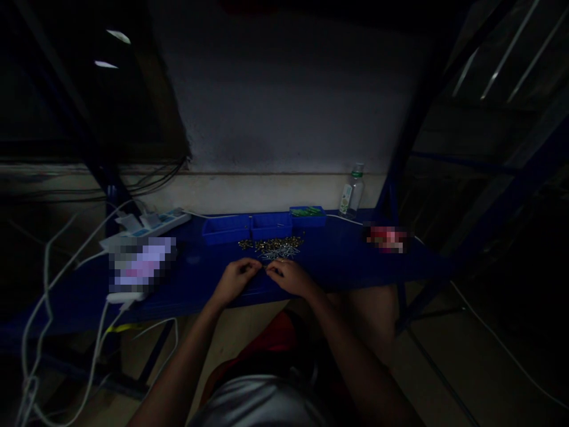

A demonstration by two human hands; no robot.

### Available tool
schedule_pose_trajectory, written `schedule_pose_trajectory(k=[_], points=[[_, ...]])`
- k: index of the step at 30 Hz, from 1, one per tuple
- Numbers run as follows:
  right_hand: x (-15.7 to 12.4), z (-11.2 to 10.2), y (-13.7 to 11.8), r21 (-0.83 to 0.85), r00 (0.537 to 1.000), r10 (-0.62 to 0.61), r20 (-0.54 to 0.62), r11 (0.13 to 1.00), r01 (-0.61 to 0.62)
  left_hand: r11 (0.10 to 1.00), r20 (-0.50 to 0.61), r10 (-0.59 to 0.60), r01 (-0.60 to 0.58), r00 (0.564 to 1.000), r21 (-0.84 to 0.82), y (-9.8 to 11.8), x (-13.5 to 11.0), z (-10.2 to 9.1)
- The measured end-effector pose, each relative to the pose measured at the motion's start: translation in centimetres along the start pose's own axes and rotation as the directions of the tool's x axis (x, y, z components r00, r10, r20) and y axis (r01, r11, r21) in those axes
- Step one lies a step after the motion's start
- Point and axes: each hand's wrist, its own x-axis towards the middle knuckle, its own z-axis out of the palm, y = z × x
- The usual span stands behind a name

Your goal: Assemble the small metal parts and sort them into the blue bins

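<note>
My left hand (pixel 235 280) and my right hand (pixel 291 277) meet over the front part of the blue table (pixel 191 279), fingertips pinched and nearly touching. Something tiny seems to be between the fingertips, too small and dark to name. Just beyond them lies a pile of thin silver pin-like pieces (pixel 283 252), perhaps screws or nails. Behind and partly under it spreads a heap of small brass-coloured parts (pixel 262 244).
Two joined blue bins (pixel 226 229) stand behind the heap, with a smaller blue box (pixel 307 217) of green pieces beside them. A clear bottle (pixel 352 193) stands at the back right. On the left are a power strip (pixel 146 230), white cables (pixel 100 338) and a blurred-out device (pixel 142 264).
</note>
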Motion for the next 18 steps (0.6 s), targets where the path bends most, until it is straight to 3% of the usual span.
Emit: schedule_pose_trajectory(k=[18], points=[[-0.10,0.13,-0.06,0.087,0.996,0.082,-0.016,0.993,-0.081,0.997,0.090,0.064,-0.059,0.994,-0.049,0.03,-0.12,-0.04]])
